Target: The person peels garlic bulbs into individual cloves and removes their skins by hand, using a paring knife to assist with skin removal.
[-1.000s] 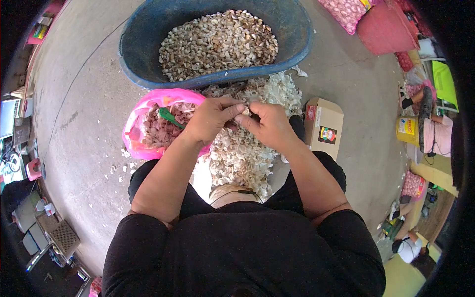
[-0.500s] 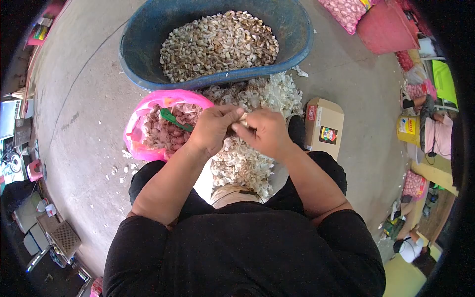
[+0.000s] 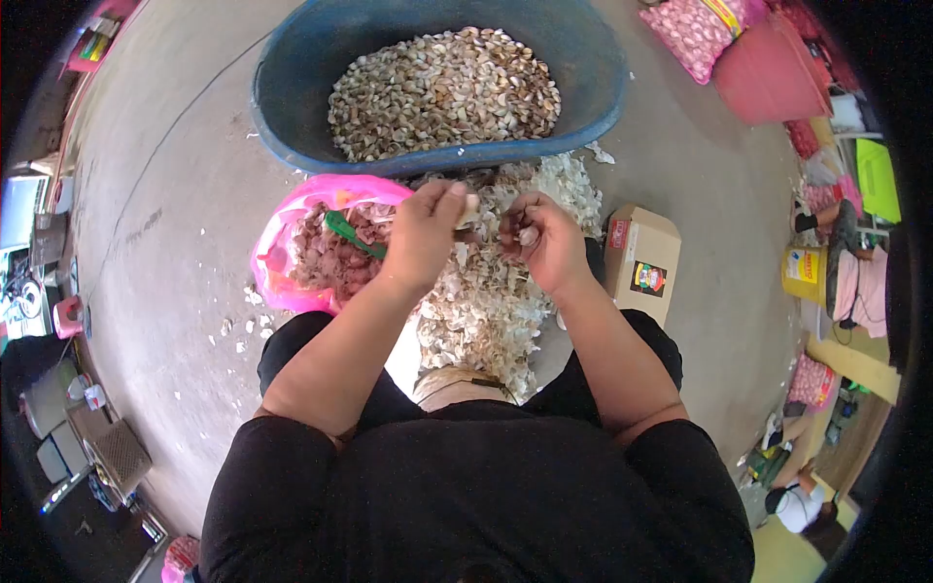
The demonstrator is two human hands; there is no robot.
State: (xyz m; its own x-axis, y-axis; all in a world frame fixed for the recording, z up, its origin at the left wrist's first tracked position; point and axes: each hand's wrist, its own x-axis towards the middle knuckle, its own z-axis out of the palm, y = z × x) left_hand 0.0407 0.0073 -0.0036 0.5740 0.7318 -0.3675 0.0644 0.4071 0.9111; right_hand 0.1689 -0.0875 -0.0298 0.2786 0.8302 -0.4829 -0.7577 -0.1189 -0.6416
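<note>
My left hand (image 3: 424,233) pinches a pale garlic clove (image 3: 471,205) between thumb and fingertips. A short gap to the right, my right hand (image 3: 552,245) is curled with its palm side up, around a small whitish garlic piece (image 3: 528,235). Beneath both hands lies a heap of papery garlic skins (image 3: 476,321), reaching back between my knees. Beside my left hand is a pink plastic bag (image 3: 275,219) of garlic bulbs (image 3: 330,262), with a green-handled tool (image 3: 350,233) on top. Beyond them stands a big blue tub (image 3: 292,146) that holds many loose cloves (image 3: 447,92).
A cardboard box (image 3: 656,238) stands right of my right hand. Farther right are a red tub (image 3: 773,73), a net sack of garlic (image 3: 685,34), a yellow bucket (image 3: 805,272) and another person (image 3: 802,500). Scraps of skin (image 3: 228,327) dot the floor at left.
My hands, together earlier, have moved apart; the left keeps a clove at its fingertips and the right has turned palm up. The view has shifted slightly.
</note>
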